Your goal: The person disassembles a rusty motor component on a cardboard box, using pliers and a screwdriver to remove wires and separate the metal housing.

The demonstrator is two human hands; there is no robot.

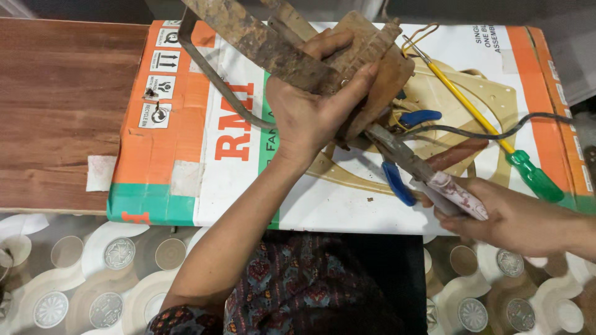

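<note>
Left hand [310,115] grips rusty metal part [273,46]; right hand [509,217] holds pliers [410,164]

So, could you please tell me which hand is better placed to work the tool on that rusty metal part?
Right. The right hand already grips the wrapped handle of the tool, whose tip meets the rusty metal part. The left hand is fully occupied clamping that part above the cardboard box.

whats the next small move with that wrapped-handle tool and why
Probably steady the rusty metal assembly with the left hand, then ease the tool in the right hand a touch deeper. Its tip already disappears under the assembly by the left palm, so the contact point is hidden; small pressure seems safer. The blue-handled pliers lie close underneath.
</note>
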